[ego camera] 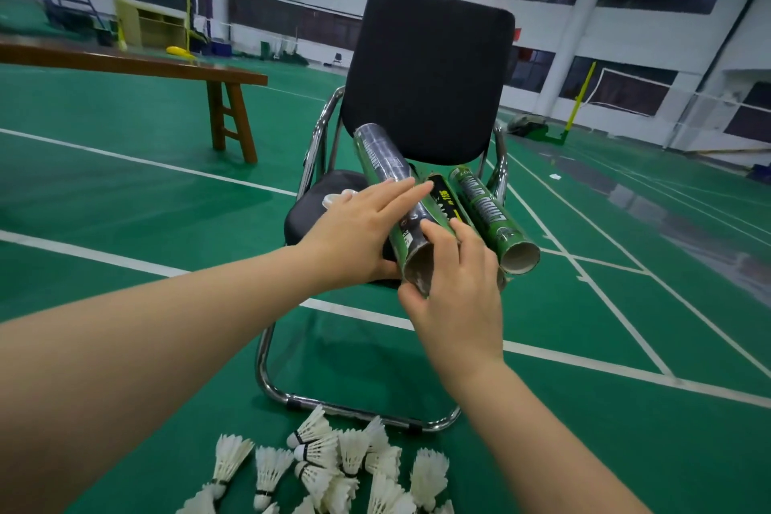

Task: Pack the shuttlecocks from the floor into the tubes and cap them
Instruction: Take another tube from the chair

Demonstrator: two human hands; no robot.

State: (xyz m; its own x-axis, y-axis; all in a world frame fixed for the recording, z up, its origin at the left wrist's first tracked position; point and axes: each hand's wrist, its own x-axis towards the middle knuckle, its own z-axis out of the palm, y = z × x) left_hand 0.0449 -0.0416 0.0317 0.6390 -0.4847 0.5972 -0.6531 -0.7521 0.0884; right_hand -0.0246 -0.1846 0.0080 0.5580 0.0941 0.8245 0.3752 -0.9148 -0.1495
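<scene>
Both hands are up at the black chair (429, 67)! The left hand (359, 234) lies flat, fingers straight, across the left tube (381, 161), while the right hand (457, 280) curls round that tube's open near end. Two more tubes (488, 213) lie just right of it on the seat. Shuttlecocks (333, 467) are heaped on the green floor (125, 188), near side of the chair.

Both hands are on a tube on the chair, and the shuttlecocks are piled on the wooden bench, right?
No: the head view shows the shuttlecocks on the floor before the chair, not on the wooden bench. The left hand and right hand are on a tube on the chair.
</scene>
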